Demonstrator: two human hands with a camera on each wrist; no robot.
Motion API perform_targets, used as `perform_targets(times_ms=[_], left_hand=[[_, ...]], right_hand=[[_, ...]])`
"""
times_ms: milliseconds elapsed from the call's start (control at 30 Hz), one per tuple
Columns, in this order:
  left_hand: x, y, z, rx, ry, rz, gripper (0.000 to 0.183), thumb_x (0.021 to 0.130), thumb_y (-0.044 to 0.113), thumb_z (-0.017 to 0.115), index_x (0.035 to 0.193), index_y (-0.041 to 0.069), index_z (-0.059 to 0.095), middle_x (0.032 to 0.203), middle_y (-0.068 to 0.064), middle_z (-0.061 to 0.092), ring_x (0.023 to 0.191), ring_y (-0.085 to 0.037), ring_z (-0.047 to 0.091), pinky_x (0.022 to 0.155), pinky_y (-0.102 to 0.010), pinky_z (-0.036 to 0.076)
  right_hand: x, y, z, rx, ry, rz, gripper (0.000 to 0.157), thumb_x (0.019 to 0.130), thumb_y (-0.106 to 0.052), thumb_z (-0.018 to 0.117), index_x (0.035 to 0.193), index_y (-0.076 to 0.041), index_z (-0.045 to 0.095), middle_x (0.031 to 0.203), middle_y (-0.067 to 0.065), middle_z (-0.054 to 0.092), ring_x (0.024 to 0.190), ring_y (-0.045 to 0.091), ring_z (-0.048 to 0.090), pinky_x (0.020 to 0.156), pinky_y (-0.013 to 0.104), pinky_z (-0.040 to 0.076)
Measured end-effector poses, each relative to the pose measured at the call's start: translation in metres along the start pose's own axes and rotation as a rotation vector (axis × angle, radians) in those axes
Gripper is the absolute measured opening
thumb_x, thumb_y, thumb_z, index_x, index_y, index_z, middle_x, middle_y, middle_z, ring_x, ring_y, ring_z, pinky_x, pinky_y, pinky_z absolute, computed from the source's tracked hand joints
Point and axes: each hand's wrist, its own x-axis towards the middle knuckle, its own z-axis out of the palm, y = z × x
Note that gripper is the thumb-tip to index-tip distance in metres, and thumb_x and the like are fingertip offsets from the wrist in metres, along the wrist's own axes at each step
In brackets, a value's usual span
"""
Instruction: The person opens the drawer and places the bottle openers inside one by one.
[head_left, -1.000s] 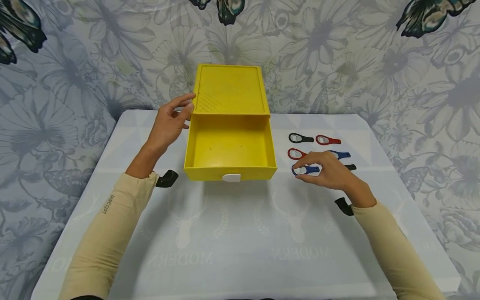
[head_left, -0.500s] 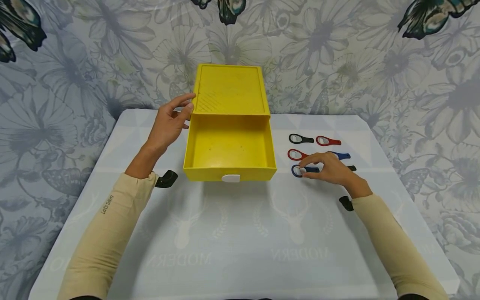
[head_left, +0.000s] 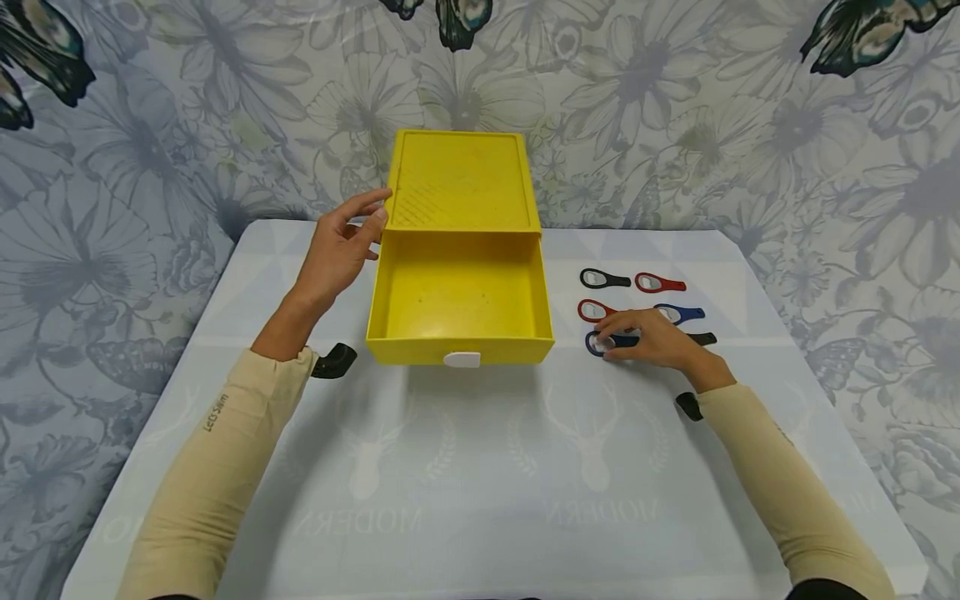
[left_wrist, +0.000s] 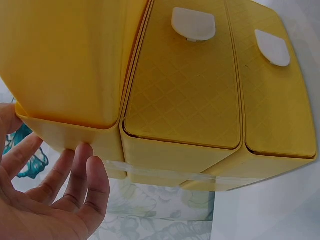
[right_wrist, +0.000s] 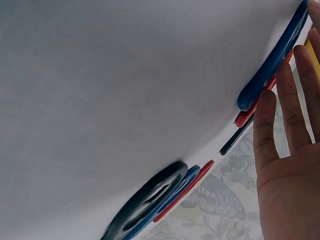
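A yellow drawer unit (head_left: 465, 179) stands at the back of the table with its top drawer (head_left: 461, 350) pulled out, nothing inside. My left hand (head_left: 337, 250) touches the unit's upper left side, fingers fairly straight; the left wrist view shows the fingertips (left_wrist: 82, 152) against the side wall. At the right, thumb and forefinger of my right hand (head_left: 656, 342) pinch the ring end of a blue tool (head_left: 592, 344), which looks like a bottle opener and lies on the table. Its other fingers (right_wrist: 287, 107) extend straight. Part of the blue opener's handle is hidden by the hand.
Around the right hand lie similar openers: a black one (head_left: 605, 279), two red ones (head_left: 660, 283), another blue one (head_left: 678, 314) and a black one (head_left: 702, 338) partly covered. Two closed drawers (left_wrist: 185, 80) sit below the top one. A floral-patterned backdrop (head_left: 637, 108) rises behind the table.
My right hand has shifted slightly to the right along the blue opener, its fingertips now nearer the ring's middle. The opener lies about where it was. My left hand has not moved.
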Motion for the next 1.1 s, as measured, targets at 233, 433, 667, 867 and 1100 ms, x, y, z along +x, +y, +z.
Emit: perform_targets(times_ms=[233, 433, 667, 867, 1100], left_hand=[[0.000, 0.000, 0.001, -0.005, -0.002, 0.005, 0.043, 0.106, 0.036, 0.049, 0.148, 0.028, 0.051, 0.141, -0.011, 0.051, 0.097, -0.013, 0.059, 0.080, -0.029, 0.054], [-0.001, 0.001, 0.001, 0.006, -0.001, -0.002, 0.043, 0.106, 0.036, 0.049, 0.149, 0.028, 0.051, 0.141, -0.011, 0.052, 0.097, -0.014, 0.059, 0.078, -0.024, 0.053], [-0.001, 0.000, 0.001, 0.013, 0.000, -0.002, 0.043, 0.106, 0.036, 0.049, 0.148, 0.028, 0.051, 0.142, -0.010, 0.052, 0.098, -0.015, 0.059, 0.078, -0.022, 0.052], [-0.001, 0.001, 0.000, 0.016, 0.001, 0.008, 0.044, 0.106, 0.036, 0.049, 0.149, 0.028, 0.050, 0.142, -0.011, 0.052, 0.098, -0.016, 0.059, 0.077, -0.019, 0.051], [-0.001, 0.000, 0.001, 0.018, 0.004, 0.003, 0.044, 0.106, 0.036, 0.049, 0.149, 0.027, 0.050, 0.143, -0.011, 0.051, 0.099, -0.017, 0.060, 0.081, -0.027, 0.053]], right_hand=[[-0.001, 0.005, 0.003, -0.007, 0.014, -0.028, 0.028, 0.078, -0.015, 0.087, 0.106, -0.016, 0.080, 0.123, 0.006, 0.071, 0.119, 0.031, 0.063, 0.102, 0.055, 0.048], [-0.001, 0.005, 0.004, 0.017, -0.002, -0.009, 0.028, 0.079, -0.011, 0.085, 0.106, -0.016, 0.079, 0.125, 0.006, 0.071, 0.123, 0.032, 0.061, 0.106, 0.058, 0.043], [0.000, 0.003, 0.005, 0.026, -0.016, 0.029, 0.031, 0.081, -0.013, 0.085, 0.111, -0.015, 0.078, 0.127, 0.007, 0.069, 0.124, 0.033, 0.059, 0.107, 0.059, 0.042], [0.001, -0.002, 0.002, -0.009, -0.031, 0.027, 0.033, 0.082, -0.015, 0.084, 0.114, -0.016, 0.077, 0.130, 0.006, 0.066, 0.119, 0.027, 0.061, 0.100, 0.051, 0.050], [0.001, -0.011, -0.003, -0.008, -0.037, 0.035, 0.033, 0.083, -0.012, 0.082, 0.115, -0.015, 0.077, 0.130, 0.007, 0.065, 0.118, 0.027, 0.059, 0.103, 0.053, 0.047]])
